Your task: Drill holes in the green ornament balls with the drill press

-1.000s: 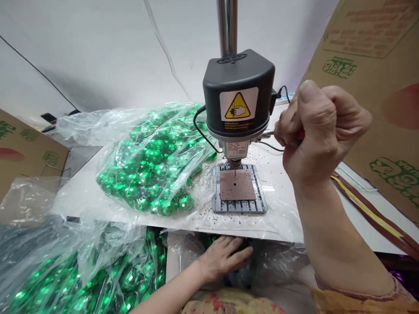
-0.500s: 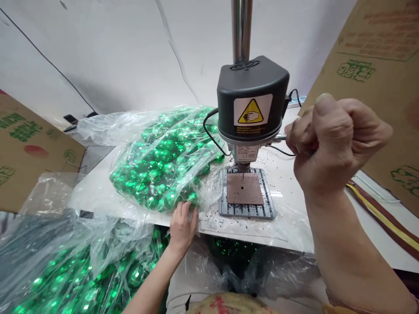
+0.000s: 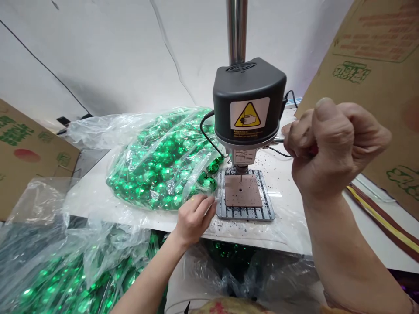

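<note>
by the table edge (image 3: 281, 244), the left hand (image 3: 194, 218) curls, its hold unclear; the right hand (image 3: 332, 146) clenches the drill handle (image 3: 279, 140), open tabletop (image 3: 284, 185) beneath.

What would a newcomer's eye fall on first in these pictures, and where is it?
Probably the heap of shiny green balls under clear plastic, left of centre. Next might come the black drill press just right of centre, with a yellow warning sign on its front. The right hand, closed on the press's lever, stands out at the right.
</note>
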`<state>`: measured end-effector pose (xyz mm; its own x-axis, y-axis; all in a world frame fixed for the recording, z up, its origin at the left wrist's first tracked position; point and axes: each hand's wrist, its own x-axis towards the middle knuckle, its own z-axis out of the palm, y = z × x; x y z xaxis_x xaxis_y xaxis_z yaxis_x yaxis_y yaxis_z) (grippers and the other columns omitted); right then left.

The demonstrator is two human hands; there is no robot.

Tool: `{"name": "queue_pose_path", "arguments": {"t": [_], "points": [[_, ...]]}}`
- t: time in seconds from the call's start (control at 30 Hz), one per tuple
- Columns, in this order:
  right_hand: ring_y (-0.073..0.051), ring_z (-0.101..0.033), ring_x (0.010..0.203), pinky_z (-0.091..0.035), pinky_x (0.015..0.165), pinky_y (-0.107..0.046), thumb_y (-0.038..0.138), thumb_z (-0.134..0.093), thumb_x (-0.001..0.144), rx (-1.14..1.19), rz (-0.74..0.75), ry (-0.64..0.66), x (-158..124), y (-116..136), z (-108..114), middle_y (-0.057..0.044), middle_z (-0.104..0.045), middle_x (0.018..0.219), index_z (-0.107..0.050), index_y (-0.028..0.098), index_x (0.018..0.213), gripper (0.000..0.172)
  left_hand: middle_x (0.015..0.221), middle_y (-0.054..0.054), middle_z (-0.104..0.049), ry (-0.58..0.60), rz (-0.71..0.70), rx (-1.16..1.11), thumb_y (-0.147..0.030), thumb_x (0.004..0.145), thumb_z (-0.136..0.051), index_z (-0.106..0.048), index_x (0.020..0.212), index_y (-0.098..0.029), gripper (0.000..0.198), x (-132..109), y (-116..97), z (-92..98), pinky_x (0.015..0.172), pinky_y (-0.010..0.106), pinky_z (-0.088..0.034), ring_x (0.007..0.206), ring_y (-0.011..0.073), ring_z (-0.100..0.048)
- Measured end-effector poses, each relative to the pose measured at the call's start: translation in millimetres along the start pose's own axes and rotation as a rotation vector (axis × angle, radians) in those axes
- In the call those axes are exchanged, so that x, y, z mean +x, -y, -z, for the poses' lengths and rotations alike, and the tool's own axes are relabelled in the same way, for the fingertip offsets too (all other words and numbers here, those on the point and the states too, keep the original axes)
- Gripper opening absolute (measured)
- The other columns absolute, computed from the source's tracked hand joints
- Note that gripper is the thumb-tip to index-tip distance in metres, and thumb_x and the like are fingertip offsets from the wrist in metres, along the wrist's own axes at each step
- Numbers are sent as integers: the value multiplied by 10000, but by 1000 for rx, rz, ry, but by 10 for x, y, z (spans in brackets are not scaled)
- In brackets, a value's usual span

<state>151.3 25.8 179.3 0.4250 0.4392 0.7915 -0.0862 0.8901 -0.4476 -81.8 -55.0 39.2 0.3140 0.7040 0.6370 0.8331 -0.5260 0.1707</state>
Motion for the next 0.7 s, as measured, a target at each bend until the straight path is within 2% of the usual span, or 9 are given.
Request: {"name": "queue_pose_path", "arguments": {"t": [0.07,0.13,0.27,0.37,0.43,0.53,0.6,0.7], "points": [[-30,-327,397,-211,428,-271,200,-604,889,1,7,-10,0,-8,0,78,-328,455,-387,187,521,427,1026,83,-712,39,-52,-56,-187,987,-508,-654,1128,-207,204,227,6,-117,892,322,-542,965,202,-690],[-35,-342,395,-224,428,-277,205,-613,889,5,7,-5,-1,-9,6,78,-345,453,-398,189,528,420,1095,118,-683,162,9,-43,-147,977,-476,-639,1174,-193,259,482,107,-334,951,392,-537,1066,249,-663],[-41,-349,403,-245,431,-277,206,-621,897,16,2,35,1,7,27,77,-355,457,-378,192,541,431,1201,197,-623,383,360,87,-94,899,-571,-633,1149,-149,264,956,395,-786,968,482,-516,1141,344,-628],[-40,-348,414,-240,428,-272,198,-620,904,24,30,54,6,7,41,73,-349,467,-386,190,544,430,1155,212,-636,440,500,76,-99,813,-695,-627,1147,-125,342,1199,539,-934,921,488,-517,1076,371,-648],[-46,-353,419,-235,429,-277,211,-624,908,23,49,58,7,1,49,71,-348,469,-390,193,544,433,1095,183,-660,443,500,41,-89,762,-738,-632,1133,-127,387,1276,583,-916,903,454,-519,1030,349,-660],[-54,-354,424,-241,427,-282,235,-625,913,12,35,69,1,-1,58,69,-360,472,-390,199,541,441,1053,114,-676,412,475,-45,-132,788,-706,-625,1134,-162,357,1242,545,-761,885,380,-517,990,277,-656],[-58,-360,423,-248,421,-279,232,-624,911,9,25,72,-5,5,60,68,-367,473,-402,202,538,435,1005,67,-675,306,493,-236,-176,820,-655,-605,1141,-182,325,1127,439,-623,846,342,-515,923,226,-647],[-60,-367,417,-257,414,-272,214,-621,909,19,34,74,-11,12,53,66,-367,469,-412,204,538,426,936,19,-660,69,590,-681,-253,819,-655,-554,1101,-204,303,874,199,-462,784,294,-505,842,169,-625]]}}
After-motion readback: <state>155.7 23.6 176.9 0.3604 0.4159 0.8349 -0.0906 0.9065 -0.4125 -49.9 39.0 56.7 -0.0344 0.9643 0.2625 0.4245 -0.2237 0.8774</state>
